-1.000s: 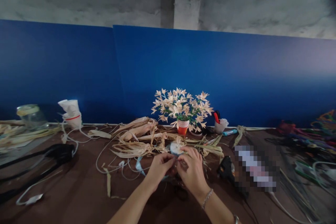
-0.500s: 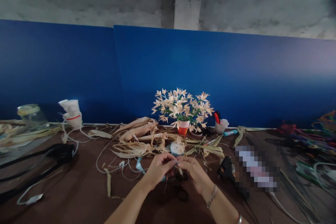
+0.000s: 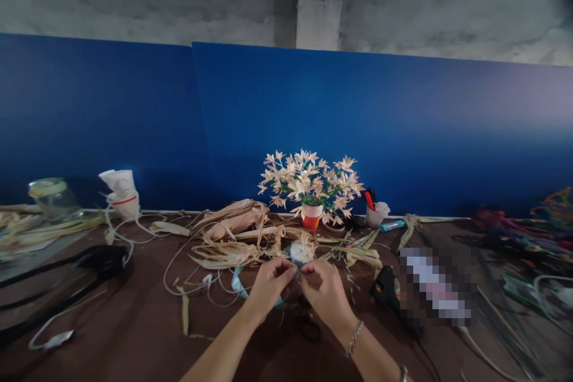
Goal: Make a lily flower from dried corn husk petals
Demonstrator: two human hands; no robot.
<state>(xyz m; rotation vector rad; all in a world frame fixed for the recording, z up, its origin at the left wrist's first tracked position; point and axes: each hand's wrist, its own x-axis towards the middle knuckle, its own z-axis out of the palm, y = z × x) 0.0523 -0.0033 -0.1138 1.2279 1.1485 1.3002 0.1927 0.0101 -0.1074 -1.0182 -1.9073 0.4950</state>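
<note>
My left hand point(image 3: 272, 285) and my right hand point(image 3: 326, 291) meet at the fingertips over the near middle of the table. Both are closed in a pinch on something too small to make out. Just beyond them stands a small white and light-blue round container point(image 3: 301, 252) with a pale husk piece on it. Below the fingers lies a dark looped thing point(image 3: 308, 328), perhaps scissors, partly hidden. A light-blue ribbon point(image 3: 239, 282) curls beside my left hand.
Dried corn husks point(image 3: 233, 236) lie behind the hands. A husk-flower arrangement point(image 3: 311, 182) stands in a red-orange striped cup point(image 3: 312, 218). On the right is a black glue gun point(image 3: 385, 286); white cables point(image 3: 172, 262) loop at left. A glass jar point(image 3: 56, 200) sits far left.
My right hand has turned and drawn slightly lower, its fingers more upright. The small pale piece that hung below its fingers no longer shows. My left hand has barely shifted.
</note>
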